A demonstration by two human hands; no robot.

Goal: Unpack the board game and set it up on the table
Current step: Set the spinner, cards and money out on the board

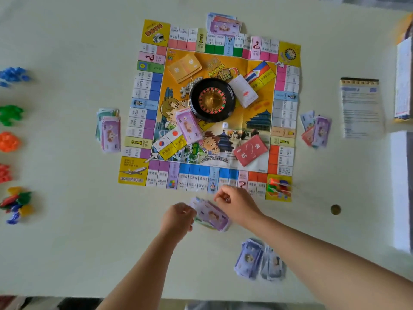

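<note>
The game board (286, 121) lies spread flat in the middle of the table (67, 253), with a black roulette wheel (212, 100) at its centre. Just off its near edge the left hand (177, 217) grips one end of a purple play-money stack (212, 217) — the right hand (237, 202) is curled over the other end, and I cannot tell whether it pinches a note.

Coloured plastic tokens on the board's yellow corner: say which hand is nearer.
Right. The right hand lies left of the coloured plastic tokens, by the paper game board's near edge; the left hand lies farther left.
</note>
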